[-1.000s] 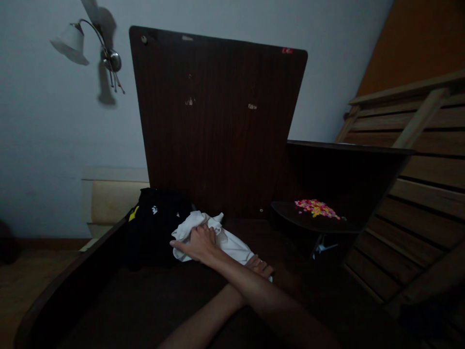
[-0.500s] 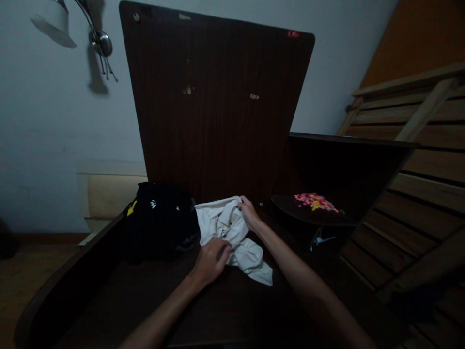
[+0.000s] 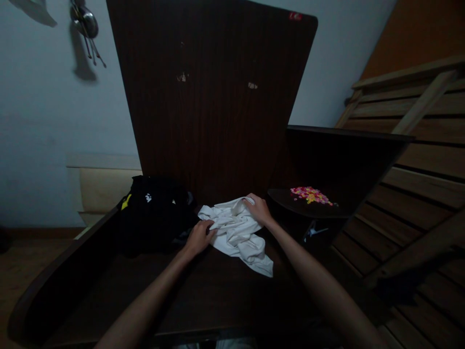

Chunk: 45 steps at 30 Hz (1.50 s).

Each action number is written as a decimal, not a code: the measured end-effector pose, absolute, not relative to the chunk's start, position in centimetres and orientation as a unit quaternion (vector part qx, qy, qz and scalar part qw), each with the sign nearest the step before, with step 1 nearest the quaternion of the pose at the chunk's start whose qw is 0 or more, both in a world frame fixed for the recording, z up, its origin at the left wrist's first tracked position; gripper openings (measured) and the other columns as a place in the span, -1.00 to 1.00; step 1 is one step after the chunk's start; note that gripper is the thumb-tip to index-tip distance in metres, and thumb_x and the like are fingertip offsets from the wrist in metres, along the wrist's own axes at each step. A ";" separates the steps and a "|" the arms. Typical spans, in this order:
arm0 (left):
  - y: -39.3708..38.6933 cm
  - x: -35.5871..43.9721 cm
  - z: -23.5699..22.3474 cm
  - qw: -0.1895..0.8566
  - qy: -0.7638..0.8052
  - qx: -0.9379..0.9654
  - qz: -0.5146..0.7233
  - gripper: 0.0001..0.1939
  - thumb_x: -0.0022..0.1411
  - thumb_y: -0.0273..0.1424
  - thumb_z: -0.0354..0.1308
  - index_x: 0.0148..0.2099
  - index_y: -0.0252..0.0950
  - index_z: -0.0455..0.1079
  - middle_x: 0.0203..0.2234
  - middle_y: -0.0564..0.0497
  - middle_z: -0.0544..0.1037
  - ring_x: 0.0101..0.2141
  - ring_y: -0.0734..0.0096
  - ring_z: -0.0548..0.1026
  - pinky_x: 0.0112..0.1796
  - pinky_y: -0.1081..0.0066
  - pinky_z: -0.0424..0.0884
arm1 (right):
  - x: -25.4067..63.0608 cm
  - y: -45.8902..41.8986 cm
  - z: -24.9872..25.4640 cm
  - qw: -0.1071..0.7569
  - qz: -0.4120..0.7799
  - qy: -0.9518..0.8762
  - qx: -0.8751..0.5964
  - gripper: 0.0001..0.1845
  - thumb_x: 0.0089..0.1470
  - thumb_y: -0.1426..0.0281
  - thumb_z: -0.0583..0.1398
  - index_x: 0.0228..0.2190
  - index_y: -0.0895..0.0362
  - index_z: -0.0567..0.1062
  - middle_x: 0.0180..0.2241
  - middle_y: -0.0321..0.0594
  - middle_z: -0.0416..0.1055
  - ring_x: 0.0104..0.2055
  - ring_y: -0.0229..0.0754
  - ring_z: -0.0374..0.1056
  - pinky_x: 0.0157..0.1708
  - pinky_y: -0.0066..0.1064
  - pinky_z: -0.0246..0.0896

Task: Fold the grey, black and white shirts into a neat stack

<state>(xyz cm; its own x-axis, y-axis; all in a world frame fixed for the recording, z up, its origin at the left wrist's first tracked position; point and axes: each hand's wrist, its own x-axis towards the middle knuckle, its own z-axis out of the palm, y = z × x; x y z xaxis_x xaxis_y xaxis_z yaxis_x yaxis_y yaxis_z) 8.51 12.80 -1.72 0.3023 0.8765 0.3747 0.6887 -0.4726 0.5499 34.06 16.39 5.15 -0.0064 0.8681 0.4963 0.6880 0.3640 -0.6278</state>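
Note:
A crumpled white cloth [image 3: 238, 235], perhaps a garment, lies on the dark wooden desk [image 3: 218, 300]; its exact kind is unclear. My left hand [image 3: 199, 236] pinches its left edge between thumb and fingers. At the cloth's upper right edge, my right hand [image 3: 257, 208] grips the fabric, with the fingertips partly hidden in the folds. Just left of my left hand sits a black bundle [image 3: 156, 218] with a small white mark and a yellow patch, which looks like fabric or a bag.
A tall dark panel [image 3: 210, 111] rises behind the cloth. To the right, a rounded shelf [image 3: 290, 206] bears a pile of small pink and yellow pieces [image 3: 310, 195]. Wooden slats [image 3: 428, 194] lean at the far right, and a raised edge [image 3: 65, 281] borders the desk's left side.
My left hand has moved left and up to the cloth's left edge and closed on it. The right hand keeps its grip; the cloth's upper part lies lower and flatter. The view has tilted down slightly.

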 end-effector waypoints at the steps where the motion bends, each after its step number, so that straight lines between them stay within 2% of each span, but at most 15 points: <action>1: 12.8 8.3 -1.6 0.139 0.492 0.792 0.335 -0.74 0.23 -0.31 0.09 -0.11 -0.33 0.46 -0.23 -0.14 0.57 -0.18 0.18 0.50 -0.11 0.27 0.38 | 34.1 16.4 5.2 0.443 0.095 -0.693 -0.560 -0.69 0.10 0.15 0.08 -0.44 0.09 0.46 -0.46 -0.25 0.46 -0.37 -0.16 0.35 -0.37 -0.44 0.12; 3: 12.8 7.8 -1.0 0.126 0.488 0.783 0.365 -0.80 0.22 -0.31 0.09 -0.23 -0.29 0.48 -0.30 -0.12 0.58 -0.21 0.18 0.50 -0.14 0.28 0.37 | 34.4 16.5 5.5 0.461 0.075 -0.677 -0.569 -0.64 0.12 0.11 0.05 -0.49 0.09 0.44 -0.51 -0.24 0.44 -0.42 -0.17 0.32 -0.42 -0.45 0.08; 6: 12.7 6.6 0.7 0.122 0.495 0.742 0.435 -0.78 0.23 -0.27 0.05 -0.31 -0.26 0.47 -0.37 -0.08 0.58 -0.28 0.22 0.51 -0.21 0.33 0.37 | 34.8 16.5 6.1 0.486 0.042 -0.651 -0.582 -0.57 0.12 0.06 0.02 -0.54 0.08 0.40 -0.57 -0.23 0.39 -0.47 -0.16 0.29 -0.47 -0.44 0.02; 10: 12.8 4.8 4.1 0.133 0.536 0.627 0.550 -0.73 0.25 -0.20 0.01 -0.30 -0.26 0.43 -0.54 0.05 0.50 -0.48 0.34 0.46 -0.39 0.43 0.33 | 35.4 16.9 7.0 0.524 0.036 -0.620 -0.583 -0.53 0.13 0.02 -0.01 -0.49 0.10 0.46 -0.53 -0.19 0.45 -0.44 -0.13 0.32 -0.44 -0.42 0.07; 13: 13.5 3.2 6.4 0.150 0.531 0.539 0.637 -0.75 0.24 -0.22 0.01 -0.24 -0.27 0.39 -0.58 0.11 0.44 -0.59 0.43 0.39 -0.49 0.47 0.28 | 36.0 17.4 7.4 0.541 0.038 -0.596 -0.592 -0.46 0.11 -0.03 -0.03 -0.51 0.12 0.47 -0.52 -0.13 0.46 -0.40 -0.08 0.35 -0.42 -0.39 0.10; 17: 15.2 1.1 8.2 0.111 0.498 0.463 0.725 -0.82 0.19 -0.26 0.06 -0.27 -0.27 0.38 -0.52 0.11 0.43 -0.51 0.45 0.40 -0.45 0.50 0.28 | 36.7 18.4 7.3 0.560 0.042 -0.548 -0.620 -0.41 0.06 -0.08 -0.03 -0.64 0.13 0.38 -0.60 -0.10 0.41 -0.42 -0.02 0.35 -0.43 -0.34 0.12; 21: 16.5 0.7 8.1 0.132 0.446 0.427 0.775 -0.82 0.19 -0.24 0.08 -0.31 -0.25 0.35 -0.45 0.09 0.44 -0.38 0.44 0.41 -0.32 0.50 0.31 | 37.0 19.2 6.3 0.576 0.093 -0.521 -0.622 -0.43 0.01 -0.09 0.01 -0.62 0.14 0.40 -0.57 -0.11 0.43 -0.38 0.00 0.38 -0.41 -0.33 0.17; 25: 16.4 1.2 7.2 0.182 0.446 0.406 0.777 -0.76 0.19 -0.16 0.10 -0.31 -0.24 0.32 -0.44 0.11 0.41 -0.37 0.44 0.39 -0.29 0.50 0.30 | 37.0 19.4 4.6 0.583 0.209 -0.498 -0.607 -0.52 0.00 0.00 0.05 -0.50 0.15 0.46 -0.53 -0.17 0.47 -0.35 -0.05 0.41 -0.41 -0.37 0.22; 29: 15.8 1.6 6.7 0.261 0.425 0.420 0.758 -0.73 0.12 -0.13 0.13 -0.32 -0.23 0.32 -0.45 0.12 0.40 -0.38 0.46 0.37 -0.32 0.52 0.28 | 37.1 19.2 3.3 0.556 0.299 -0.468 -0.619 -0.77 -0.11 0.26 0.16 -0.40 0.14 0.46 -0.52 -0.25 0.45 -0.44 -0.15 0.38 -0.43 -0.39 0.25; 33: 14.9 2.6 6.9 0.355 0.387 0.453 0.720 -0.71 0.02 -0.13 0.21 -0.34 -0.23 0.34 -0.49 0.14 0.38 -0.44 0.48 0.34 -0.39 0.54 0.25 | 36.1 18.8 3.1 0.525 0.259 -0.505 -0.634 -0.62 -0.27 0.47 0.25 -0.27 0.10 0.46 -0.34 -0.22 0.49 -0.30 -0.16 0.41 -0.25 -0.32 0.31; 37: 13.7 4.3 7.5 0.440 0.351 0.493 0.664 -0.71 -0.03 -0.15 0.24 -0.38 -0.25 0.35 -0.52 0.15 0.38 -0.46 0.47 0.34 -0.41 0.53 0.26 | 32.9 17.8 4.1 0.477 0.311 -0.652 -0.501 -0.62 -0.24 0.43 0.30 -0.25 0.09 0.51 -0.14 -0.14 0.49 -0.06 -0.10 0.39 -0.01 -0.20 0.25; 40: 12.8 5.5 7.9 0.479 0.334 0.518 0.625 -0.72 -0.04 -0.16 0.23 -0.39 -0.26 0.36 -0.51 0.13 0.39 -0.46 0.45 0.34 -0.42 0.50 0.27 | 29.8 16.9 5.0 0.442 0.394 -0.715 -0.372 -0.46 -0.24 0.35 0.36 -0.12 0.05 0.50 -0.01 -0.14 0.44 0.07 -0.06 0.33 0.06 -0.18 0.21; 42: 12.5 6.0 8.1 0.490 0.330 0.541 0.599 -0.73 -0.01 -0.16 0.21 -0.37 -0.26 0.37 -0.50 0.12 0.39 -0.46 0.44 0.34 -0.42 0.49 0.26 | 27.9 16.5 5.3 0.426 0.441 -0.729 -0.305 -0.39 -0.28 0.33 0.39 -0.08 0.05 0.49 0.01 -0.16 0.44 0.08 -0.06 0.32 0.08 -0.20 0.19; 45: 12.3 5.9 8.3 0.470 0.327 0.591 0.568 -0.75 0.05 -0.17 0.17 -0.33 -0.25 0.40 -0.48 0.11 0.41 -0.43 0.43 0.35 -0.38 0.49 0.27 | 26.2 16.1 5.4 0.409 0.477 -0.723 -0.287 -0.56 -0.23 0.28 0.37 -0.22 0.12 0.53 -0.16 -0.17 0.51 -0.10 -0.08 0.39 -0.07 -0.26 0.27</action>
<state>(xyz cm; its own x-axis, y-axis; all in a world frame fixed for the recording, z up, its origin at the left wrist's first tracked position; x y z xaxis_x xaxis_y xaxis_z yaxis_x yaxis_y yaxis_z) 5.88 12.35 8.33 0.1413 0.9207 0.3639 -0.1473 -0.3439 0.9274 26.21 16.15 5.37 -0.5004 0.8052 0.3182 0.0240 0.3802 -0.9246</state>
